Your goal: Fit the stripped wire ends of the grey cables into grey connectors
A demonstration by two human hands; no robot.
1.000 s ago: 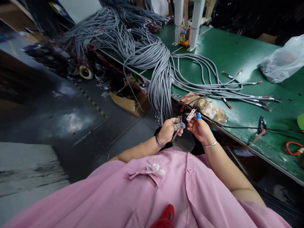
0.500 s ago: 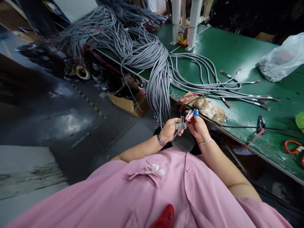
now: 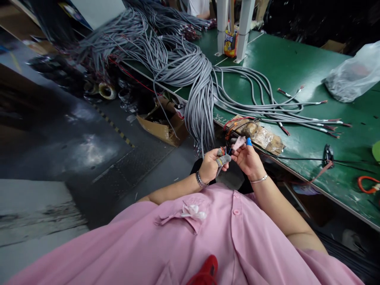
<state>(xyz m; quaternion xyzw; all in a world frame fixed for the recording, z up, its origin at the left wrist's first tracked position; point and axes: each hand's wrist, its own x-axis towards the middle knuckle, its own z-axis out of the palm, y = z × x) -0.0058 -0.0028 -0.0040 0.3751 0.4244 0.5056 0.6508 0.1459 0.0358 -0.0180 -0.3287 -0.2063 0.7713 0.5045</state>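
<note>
My left hand [image 3: 208, 165], with grey covers on its finger and thumb, is closed on the end of a grey cable [image 3: 219, 171]. Thin coloured wires [image 3: 223, 149] fan out above its grip. Close beside it, my right hand [image 3: 248, 162] has its fingertips at a single blue wire [image 3: 229, 151] drawn apart from the others. A blue cover [image 3: 248, 141] sits on the right thumb. At the right fingers is a pale pink piece [image 3: 238, 143], apparently a finger wrap; its exact form is unclear.
A large bundle of grey cables [image 3: 196, 71] drapes over the green table [image 3: 297, 71]. A taped cardboard-like block [image 3: 264, 138] lies at its edge. Further right are a plastic bag [image 3: 353, 73] and an orange-handled tool [image 3: 366, 185]. An open carton [image 3: 162, 126] stands below.
The wires at my left hand have spread out, and one blue wire now stands apart toward my right hand. My right hand has shifted slightly right and its pink piece has turned.
</note>
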